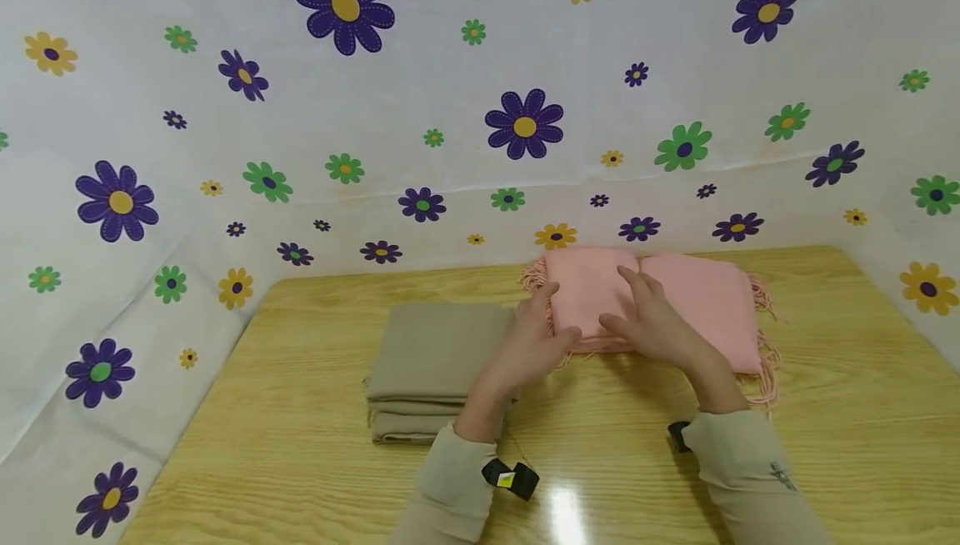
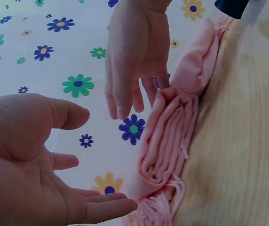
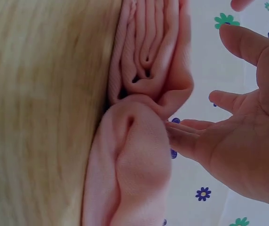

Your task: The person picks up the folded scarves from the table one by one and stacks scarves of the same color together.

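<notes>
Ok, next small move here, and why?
I'd probably press the left pink bundle flat with the left hand and right hand: both are open around it, and the right wrist view shows gaps between its folded layers.

The fringed cloth (image 1: 712, 303) is plain pale pink, its tassels (image 1: 767, 391) the same pink; the folded stack (image 1: 442, 353) is plain greyish khaki. The counter (image 1: 247, 445) shows yellowish wood grain, and the white sheet (image 1: 420, 87) bears scattered flowers (image 1: 523, 126) in purple, green and yellow with contrasting centres. The sleeves (image 1: 750, 462) are pale beige, the right one with a small dark motif (image 1: 782, 476), and the wrist devices (image 1: 526, 482) are black, the left with a yellow and white patch (image 1: 506, 479).
</notes>
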A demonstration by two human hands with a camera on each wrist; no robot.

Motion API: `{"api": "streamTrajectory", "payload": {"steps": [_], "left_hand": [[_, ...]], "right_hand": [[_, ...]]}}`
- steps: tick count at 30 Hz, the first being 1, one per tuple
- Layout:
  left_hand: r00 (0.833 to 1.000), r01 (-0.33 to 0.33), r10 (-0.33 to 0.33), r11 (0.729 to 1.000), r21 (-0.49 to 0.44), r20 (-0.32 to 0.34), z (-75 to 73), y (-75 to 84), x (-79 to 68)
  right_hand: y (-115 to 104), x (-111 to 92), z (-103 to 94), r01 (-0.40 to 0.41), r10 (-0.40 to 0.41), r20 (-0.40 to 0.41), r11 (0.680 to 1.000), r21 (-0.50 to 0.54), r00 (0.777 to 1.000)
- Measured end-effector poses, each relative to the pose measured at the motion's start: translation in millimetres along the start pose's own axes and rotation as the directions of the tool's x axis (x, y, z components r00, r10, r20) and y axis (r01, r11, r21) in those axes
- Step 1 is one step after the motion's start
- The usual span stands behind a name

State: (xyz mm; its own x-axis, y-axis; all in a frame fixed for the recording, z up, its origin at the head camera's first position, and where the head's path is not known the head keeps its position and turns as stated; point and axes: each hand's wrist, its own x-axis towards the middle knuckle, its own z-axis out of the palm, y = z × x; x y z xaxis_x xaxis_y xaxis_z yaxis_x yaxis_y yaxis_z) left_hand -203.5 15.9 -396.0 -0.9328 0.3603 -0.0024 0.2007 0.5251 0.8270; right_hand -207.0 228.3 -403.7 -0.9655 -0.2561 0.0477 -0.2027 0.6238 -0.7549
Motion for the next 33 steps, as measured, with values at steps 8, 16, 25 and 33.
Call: {"api": "streamTrajectory", "payload": {"steps": [8,16,25,33], "left_hand": [[0.992,0.096,-0.1,0.994,0.058,0.071,18.6,-5.2,4.4],[0.984,0.041,-0.093,0.945,0.324,0.149,29.6,-12.6,2.6],[0.99,-0.041,-0.033,0.856,0.515,0.134,41.0,-11.6,1.5],[0.992,-0.058,-0.017,0.824,0.564,0.126,43.1,-12.4,0.8]], "right_hand": [[4,5,8.7,-0.074,0.075,-0.03,0.997,0.023,0.997],[10,9,14.5,0.003,-0.001,0.02,0.993,-0.117,1.0],[11,8,12.1,0.004,0.016,0.117,0.985,-0.17,0.993],[18,7,12.9,0.013,0.009,0.114,0.981,-0.192,0.993]]}}
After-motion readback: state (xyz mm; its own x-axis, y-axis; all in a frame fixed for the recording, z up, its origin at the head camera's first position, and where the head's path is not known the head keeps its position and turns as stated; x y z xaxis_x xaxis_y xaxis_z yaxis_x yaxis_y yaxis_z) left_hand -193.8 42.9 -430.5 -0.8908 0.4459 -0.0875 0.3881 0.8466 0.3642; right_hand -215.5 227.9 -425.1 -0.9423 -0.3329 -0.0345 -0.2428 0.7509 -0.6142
